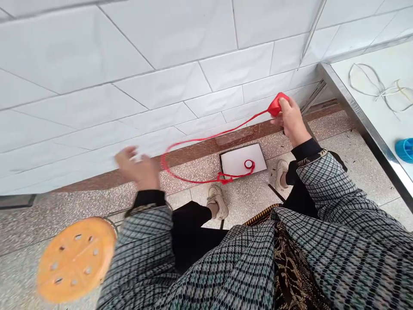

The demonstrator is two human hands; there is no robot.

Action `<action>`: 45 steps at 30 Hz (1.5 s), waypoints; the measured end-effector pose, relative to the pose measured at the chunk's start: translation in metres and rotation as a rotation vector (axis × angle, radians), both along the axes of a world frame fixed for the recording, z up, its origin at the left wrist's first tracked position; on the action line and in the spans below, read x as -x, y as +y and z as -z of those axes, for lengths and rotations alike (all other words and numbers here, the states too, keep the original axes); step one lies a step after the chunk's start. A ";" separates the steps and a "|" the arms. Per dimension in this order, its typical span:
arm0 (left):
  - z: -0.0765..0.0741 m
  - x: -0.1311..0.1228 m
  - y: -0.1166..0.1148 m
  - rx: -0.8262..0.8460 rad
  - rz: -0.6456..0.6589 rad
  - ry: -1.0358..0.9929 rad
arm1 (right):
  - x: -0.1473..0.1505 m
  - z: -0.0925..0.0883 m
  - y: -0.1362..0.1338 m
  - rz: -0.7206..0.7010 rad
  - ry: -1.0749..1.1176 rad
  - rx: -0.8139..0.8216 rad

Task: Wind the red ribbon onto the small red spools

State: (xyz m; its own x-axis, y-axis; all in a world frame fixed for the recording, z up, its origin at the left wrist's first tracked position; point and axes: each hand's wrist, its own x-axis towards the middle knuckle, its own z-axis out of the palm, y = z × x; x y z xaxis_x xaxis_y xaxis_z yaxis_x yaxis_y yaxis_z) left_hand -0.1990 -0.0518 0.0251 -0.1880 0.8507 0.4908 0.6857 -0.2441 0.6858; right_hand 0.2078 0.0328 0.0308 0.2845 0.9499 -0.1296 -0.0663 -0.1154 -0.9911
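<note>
My right hand [291, 117] is raised in front of the tiled wall, its fingers pinched on a small red bundle [276, 104]. From it a red cord [206, 138] sags in a long loop down to a small red spool [248, 164] on a white tray [235, 160] that lies on the floor by my feet. My left hand [138, 168] hovers to the left near the loop's low end. It is smeared by motion and nothing shows in it.
An orange perforated stool seat [76, 258] stands at lower left. A steel-edged white counter [371, 92] at right carries thin white cords [380, 88] and a blue object [405, 149]. A white tiled wall [129, 69] fills the top.
</note>
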 end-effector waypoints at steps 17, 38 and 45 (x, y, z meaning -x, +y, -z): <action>0.022 -0.195 0.039 0.298 0.233 -0.646 | 0.065 -0.007 0.000 -0.129 0.041 0.048; 0.034 -0.159 0.059 0.359 0.454 -0.984 | 0.109 0.013 0.004 -0.183 -0.339 -0.177; 0.029 -0.184 0.054 0.393 0.315 -1.061 | 0.106 -0.005 -0.003 -0.177 -0.333 -0.118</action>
